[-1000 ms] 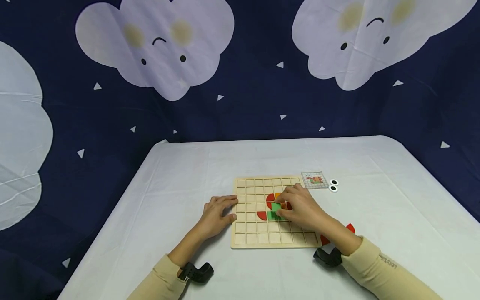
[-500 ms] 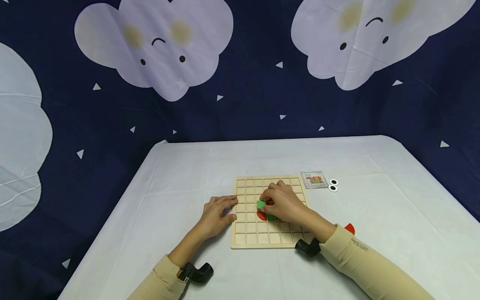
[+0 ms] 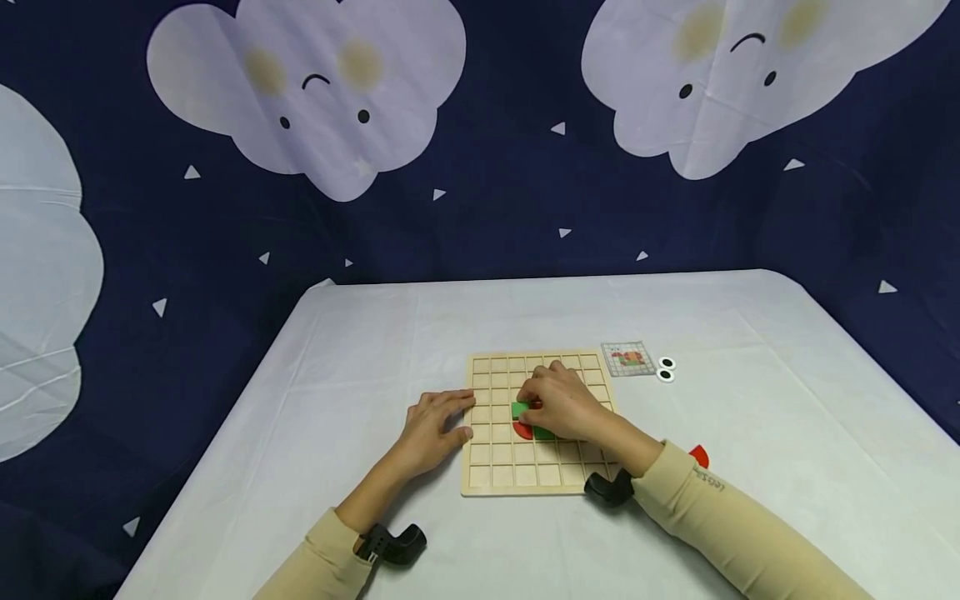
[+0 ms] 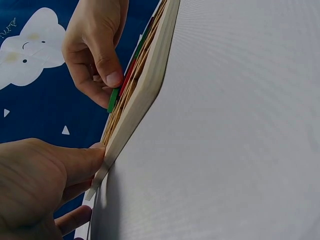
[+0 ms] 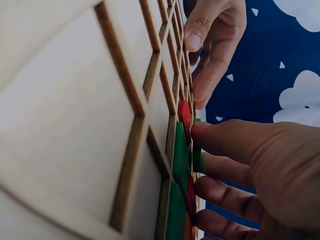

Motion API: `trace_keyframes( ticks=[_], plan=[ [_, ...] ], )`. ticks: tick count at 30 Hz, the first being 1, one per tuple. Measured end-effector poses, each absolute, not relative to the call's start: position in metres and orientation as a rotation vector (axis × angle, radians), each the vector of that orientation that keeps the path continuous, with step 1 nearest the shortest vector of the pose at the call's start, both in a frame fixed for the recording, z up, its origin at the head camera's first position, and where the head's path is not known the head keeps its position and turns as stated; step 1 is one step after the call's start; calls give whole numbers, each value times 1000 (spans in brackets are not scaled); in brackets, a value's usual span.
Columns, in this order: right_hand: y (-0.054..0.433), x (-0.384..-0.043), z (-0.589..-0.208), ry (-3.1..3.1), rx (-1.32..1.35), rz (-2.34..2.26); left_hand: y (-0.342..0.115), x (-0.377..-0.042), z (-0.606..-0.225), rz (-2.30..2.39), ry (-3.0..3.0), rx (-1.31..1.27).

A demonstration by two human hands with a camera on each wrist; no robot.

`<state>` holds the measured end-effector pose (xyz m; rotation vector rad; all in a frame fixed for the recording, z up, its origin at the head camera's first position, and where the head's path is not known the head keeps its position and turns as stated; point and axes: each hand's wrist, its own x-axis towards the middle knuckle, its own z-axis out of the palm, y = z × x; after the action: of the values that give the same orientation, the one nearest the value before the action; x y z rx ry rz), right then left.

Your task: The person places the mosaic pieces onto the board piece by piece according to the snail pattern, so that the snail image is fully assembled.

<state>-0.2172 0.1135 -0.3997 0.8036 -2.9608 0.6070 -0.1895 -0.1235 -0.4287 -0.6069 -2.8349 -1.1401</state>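
My left hand (image 3: 431, 437) rests at the left edge of a wooden grid board (image 3: 491, 479), its fingers fairly straight and thumb apart, fingertips at the rim. Between thumb and fingers, my right hand (image 3: 566, 404) pinches a green square tile (image 3: 519, 410), close over the grid beside the other pieces. In the board, just nearer than that tile, lies a red quarter-round piece (image 3: 522, 431). Right of it sits another green square (image 3: 543, 434), and the right wrist view shows a further green piece (image 5: 176, 215). My right hand covers most of the remaining pieces.
A small clear card with a printed grid picture (image 3: 628, 359) lies beyond the board's far right corner. Two round white eye pieces (image 3: 666, 369) are next to it. A loose red piece (image 3: 699, 456) shows past my right sleeve. White cloth (image 3: 375, 342) covers the table.
My right hand has carried the green square tile leftward over the board, from the middle to above the red quarter-round piece, slowing lately. The left hand stays at the edge.
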Motion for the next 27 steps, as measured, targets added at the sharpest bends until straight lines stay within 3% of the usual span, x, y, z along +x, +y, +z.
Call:
trace_keyframes(
  ticks=[19,27],
  plan=[
    [114,-217,-399,-2949,798,591,-124,-189,-428,-1136,-2838,-615],
    [137,-211,-390,-2888,763,665,-124,-190,-428,-1120,-2836,-616]
  ],
)
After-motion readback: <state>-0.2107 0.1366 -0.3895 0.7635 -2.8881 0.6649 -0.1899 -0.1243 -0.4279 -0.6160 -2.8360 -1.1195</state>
